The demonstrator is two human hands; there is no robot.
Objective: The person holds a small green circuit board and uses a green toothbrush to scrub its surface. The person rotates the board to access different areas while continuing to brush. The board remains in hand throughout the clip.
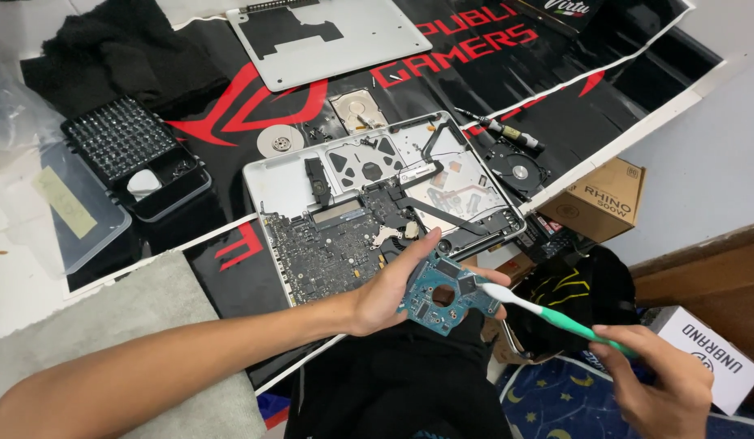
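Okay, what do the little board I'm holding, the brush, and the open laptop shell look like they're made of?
The circuit board in the left hand looks like rigid teal-green laminate, slightly glossy, studded with dark chips. The toothbrush in the right hand appears to be smooth plastic, green and white, with a white bristle head. The laptop shell looks like matte silver metal, probably aluminium, judging by its even grey sheen.

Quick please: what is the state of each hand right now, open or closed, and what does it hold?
Left hand: closed on a small blue circuit board.
Right hand: closed on a green and white toothbrush, bristles on the board.
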